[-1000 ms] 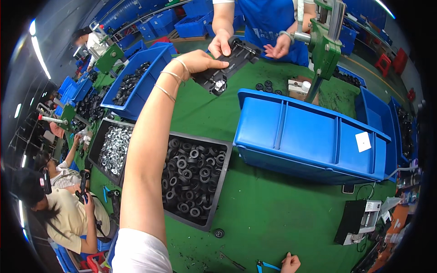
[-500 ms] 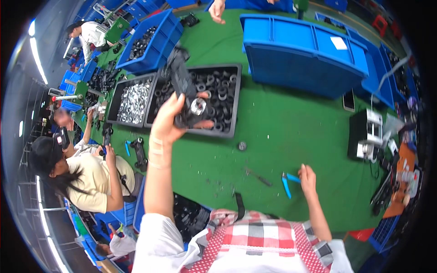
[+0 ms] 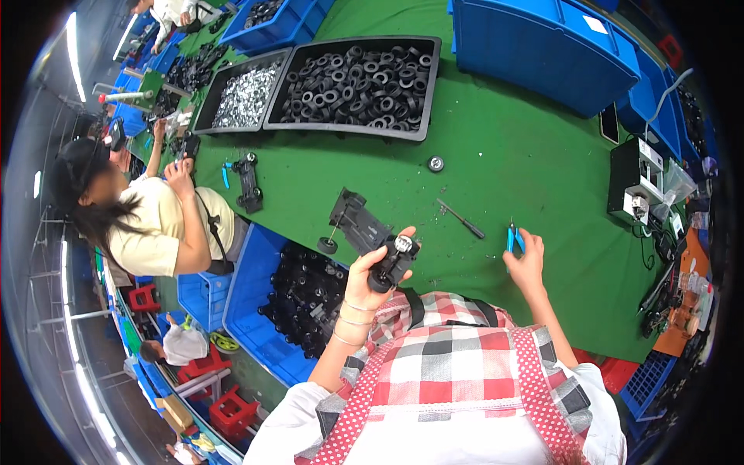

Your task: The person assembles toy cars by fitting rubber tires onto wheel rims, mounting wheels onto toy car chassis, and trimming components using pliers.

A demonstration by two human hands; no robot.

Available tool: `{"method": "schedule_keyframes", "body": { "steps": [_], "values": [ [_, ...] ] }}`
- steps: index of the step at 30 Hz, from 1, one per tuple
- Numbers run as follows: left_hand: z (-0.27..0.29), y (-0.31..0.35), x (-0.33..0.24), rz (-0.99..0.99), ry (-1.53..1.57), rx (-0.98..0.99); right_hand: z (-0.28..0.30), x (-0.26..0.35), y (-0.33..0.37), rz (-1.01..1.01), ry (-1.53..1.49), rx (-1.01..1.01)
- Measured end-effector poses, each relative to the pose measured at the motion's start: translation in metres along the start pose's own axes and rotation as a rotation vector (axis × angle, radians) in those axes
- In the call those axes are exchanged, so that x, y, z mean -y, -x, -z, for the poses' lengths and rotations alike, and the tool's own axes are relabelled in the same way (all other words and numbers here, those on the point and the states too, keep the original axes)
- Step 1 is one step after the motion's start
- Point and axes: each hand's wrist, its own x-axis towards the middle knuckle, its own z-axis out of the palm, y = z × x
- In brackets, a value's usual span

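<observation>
My left hand (image 3: 363,285) grips one end of a black toy car chassis (image 3: 363,223), held tilted above the table's near edge. A bare silver wheel hub (image 3: 403,244) shows at the gripped end, close to my fingers. Below it a black tyre is fitted, and another small wheel (image 3: 328,246) sits on a thin axle at the far end. My right hand (image 3: 528,265) is closed round blue-handled pliers (image 3: 511,239), their tips pointing away from me. A screwdriver (image 3: 463,221) and a loose wheel (image 3: 435,163) lie on the green cloth between the hands and the trays.
Beyond the hands stand a black tray of tyres (image 3: 349,133) and a tray of shiny parts (image 3: 232,129). A blue bin (image 3: 248,267) of black parts is at my left, beside a co-worker (image 3: 159,221). Another chassis (image 3: 248,184) lies nearby; a large blue bin (image 3: 542,58) stands far right.
My left hand has drawn the chassis back from above the tyre tray toward my body. My right hand has closed on the pliers that lay on the table. The view has shifted too.
</observation>
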Motion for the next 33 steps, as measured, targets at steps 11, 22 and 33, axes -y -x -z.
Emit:
{"method": "schedule_keyframes", "body": {
  "steps": [11, 22, 33],
  "values": [
    [-0.019, 0.001, 0.007, -0.085, -0.413, -0.136, 0.053, 0.136, 0.009, -0.199, -0.918, 0.764],
    [-0.035, -0.002, 0.018, -0.200, -0.580, -0.186, 0.047, 0.155, 0.023, 0.140, -0.423, 0.738],
    [-0.035, -0.008, 0.030, -0.267, -0.828, -0.221, 0.050, 0.160, 0.014, -0.279, -0.746, 1.028]
  ]
}}
